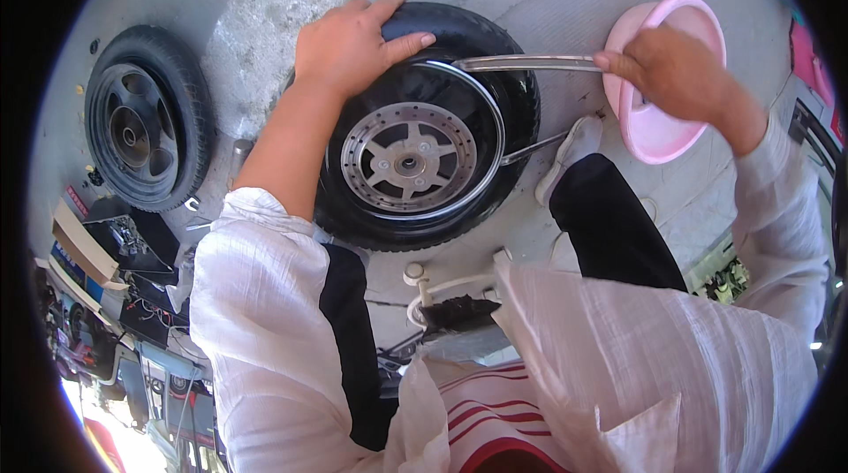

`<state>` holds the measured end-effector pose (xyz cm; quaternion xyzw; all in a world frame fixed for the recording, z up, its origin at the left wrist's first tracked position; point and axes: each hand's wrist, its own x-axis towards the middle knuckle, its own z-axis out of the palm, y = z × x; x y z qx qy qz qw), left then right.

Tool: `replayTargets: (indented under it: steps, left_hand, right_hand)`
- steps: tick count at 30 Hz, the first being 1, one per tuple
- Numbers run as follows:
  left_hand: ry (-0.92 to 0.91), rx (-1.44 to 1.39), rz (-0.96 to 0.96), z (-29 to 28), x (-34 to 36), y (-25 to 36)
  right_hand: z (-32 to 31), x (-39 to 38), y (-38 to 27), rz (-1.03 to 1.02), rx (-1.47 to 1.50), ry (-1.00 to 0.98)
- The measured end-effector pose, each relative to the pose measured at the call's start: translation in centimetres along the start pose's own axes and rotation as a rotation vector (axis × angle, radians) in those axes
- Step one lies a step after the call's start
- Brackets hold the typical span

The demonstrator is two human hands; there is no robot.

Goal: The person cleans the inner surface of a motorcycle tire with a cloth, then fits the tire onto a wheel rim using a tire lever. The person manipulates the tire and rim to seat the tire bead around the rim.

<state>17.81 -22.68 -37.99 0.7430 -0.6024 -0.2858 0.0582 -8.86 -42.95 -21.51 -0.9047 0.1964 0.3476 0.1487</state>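
A black tyre (473, 27) lies flat on the floor in front of me, around a wheel (477, 111) with a silver rim edge and a drilled brake disc (358, 155). My left hand (349, 45) grips the tyre's far left side, its thumb along the sidewall and its other fingers over the outer edge. In my right hand (676, 71), slightly blurred, is the end of a metal tyre lever (530, 61). The lever's other tip meets the far edge of the rim. A second tyre lever (534, 148) sticks out from the right of the rim, touched by neither hand.
A pink basin (667, 155) is under my right hand. At the left lies another wheel with its tyre (199, 111). A wrench (192, 204) and boxes of parts (79, 243) are at lower left. My shoe (570, 159) is close by the tyre's right side.
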Motion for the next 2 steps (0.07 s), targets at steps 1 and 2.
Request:
replayTargets:
  steps: [1, 2]
  left_hand:
    - [0.009, 0.005, 0.003, -0.08, 0.16, -0.11]
    - [-0.009, -0.001, -0.005, 0.12, -0.31, -0.12]
  right_hand:
    - [0.23, -1.13, -0.32, 0.022, 0.082, -0.092]
    - [0.37, -1.05, -0.43, 0.014, 0.092, -0.110]
